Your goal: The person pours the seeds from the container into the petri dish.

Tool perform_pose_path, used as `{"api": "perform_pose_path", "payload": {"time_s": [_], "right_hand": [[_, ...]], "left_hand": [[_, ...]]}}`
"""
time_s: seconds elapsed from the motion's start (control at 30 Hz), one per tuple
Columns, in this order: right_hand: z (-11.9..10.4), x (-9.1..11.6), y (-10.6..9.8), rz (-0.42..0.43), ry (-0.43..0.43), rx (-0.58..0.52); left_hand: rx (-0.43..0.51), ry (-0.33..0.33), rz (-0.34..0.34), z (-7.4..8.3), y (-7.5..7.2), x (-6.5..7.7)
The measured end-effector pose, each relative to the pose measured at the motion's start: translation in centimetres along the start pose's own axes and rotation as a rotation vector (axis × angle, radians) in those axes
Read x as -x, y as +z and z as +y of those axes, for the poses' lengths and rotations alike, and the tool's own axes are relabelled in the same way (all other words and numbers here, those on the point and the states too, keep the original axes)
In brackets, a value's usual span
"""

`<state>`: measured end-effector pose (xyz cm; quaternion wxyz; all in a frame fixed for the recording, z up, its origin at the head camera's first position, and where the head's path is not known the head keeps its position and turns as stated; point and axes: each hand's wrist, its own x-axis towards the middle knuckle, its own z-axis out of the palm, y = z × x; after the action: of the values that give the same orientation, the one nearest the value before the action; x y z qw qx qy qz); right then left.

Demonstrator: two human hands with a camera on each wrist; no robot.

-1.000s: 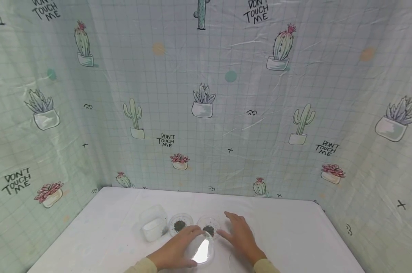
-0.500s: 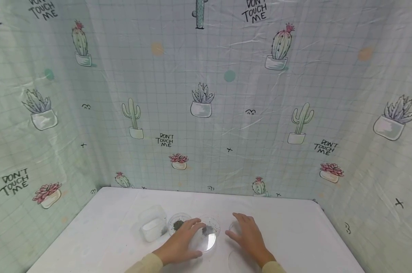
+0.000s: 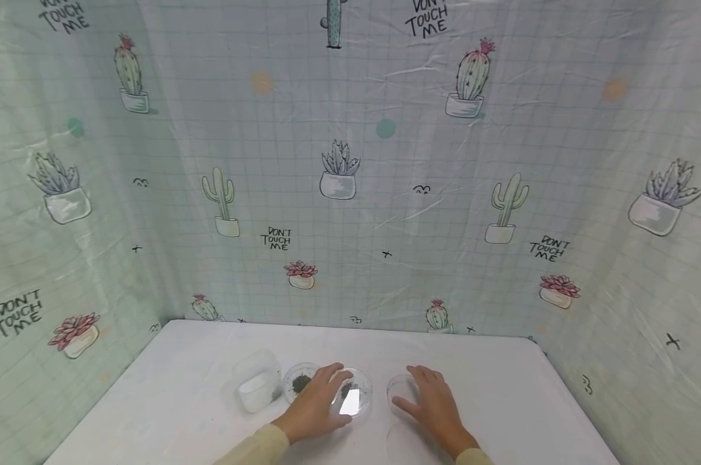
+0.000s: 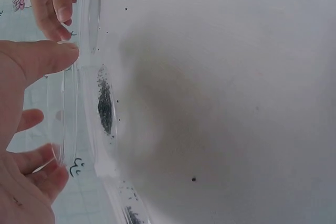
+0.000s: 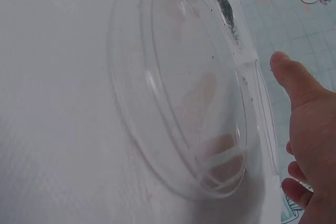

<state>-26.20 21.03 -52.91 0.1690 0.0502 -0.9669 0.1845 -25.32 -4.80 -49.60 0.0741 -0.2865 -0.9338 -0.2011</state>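
Note:
A clear round petri dish lid (image 4: 65,108) is held by its edge between the thumb and fingers of my left hand (image 3: 315,407). It hovers just over a petri dish (image 4: 89,129) with a small pile of dark granules (image 4: 105,103). In the head view, the lid's glare partly hides that pile. My right hand (image 3: 437,407), thumb and fingers spread and loosely bent, is at a clear dish (image 3: 401,391) to the right. No grip on it shows in the right wrist view. Another clear round dish or lid (image 5: 152,87) lies nearer the right wrist camera.
Left of the left hand, a second petri dish (image 3: 289,391) holds dark granules (image 3: 301,383). Beyond it stands a translucent plastic tub (image 3: 257,381) with a white piece inside. Stray dark specks dot the white table (image 3: 182,400). A cactus-print curtain (image 3: 339,258) surrounds the table.
My left hand has carried the lid forward and right, from in front of the granule dish to above it. My right hand has shifted right, away from that dish.

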Motion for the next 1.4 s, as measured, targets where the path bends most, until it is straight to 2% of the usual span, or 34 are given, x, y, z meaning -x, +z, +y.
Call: {"api": "perform_pose_path", "payload": {"time_s": [0.5,0.87,1.13,1.4], "right_hand": [[1.2,0.7,-0.5,-0.100,0.011,-0.007],[1.8,0.7,-0.6,-0.195,0.073,0.027],[2.1,1.0,-0.6,-0.173,0.050,0.017],[2.2,0.8,-0.3,-0.174,0.078,-0.007]], "left_hand": [[-0.023,-0.016,0.011,-0.2,1.0,-1.1],[-0.030,-0.037,0.009,-0.1,1.6,-1.8],[-0.045,-0.040,0.005,-0.1,1.8,-2.1],[-0.061,-0.047,-0.001,-0.1,2.0,-2.1]]}}
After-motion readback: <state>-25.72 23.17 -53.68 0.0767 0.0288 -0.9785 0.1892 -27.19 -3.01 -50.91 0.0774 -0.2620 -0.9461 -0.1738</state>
